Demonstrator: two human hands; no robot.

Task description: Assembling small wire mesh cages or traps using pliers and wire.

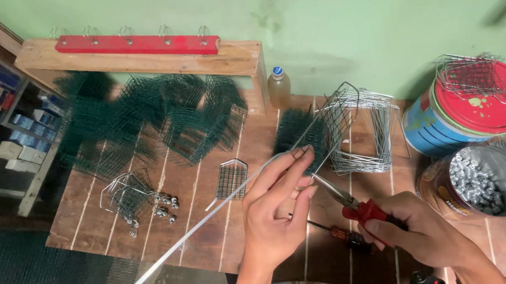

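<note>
Fingers (296, 155) of your left hand (276, 217) were pinched narrow on a long metal strip (210, 214), which ran from the fingertips down and left past the worktop (194, 241) edge. Your right hand (418, 230) was closed around the red handles of the pliers (352, 204), whose jaws pointed up toward your left fingertips, close below them; whether they touched the strip, I cannot tell. A screwdriver (333, 234) lay just under your left palm.

Just beyond your left fingers sat a wire mesh piece (335, 121) and a stack of bent wire frames (368, 136). One small finished-looking mesh panel (230, 178) lay left of the fingers, and further left a wire bundle (127, 196) with a few metal weights (164, 206). Green mesh cuttings (146, 119) were heaped well beyond. To the right of your right hand stood a can of small metal bits (486, 182) and a red-lidded tin (466, 106).

Judging from this, a few pieces were made, and much loose mesh and many frames remained unused; the strip in your fingers looked unbent.
</note>
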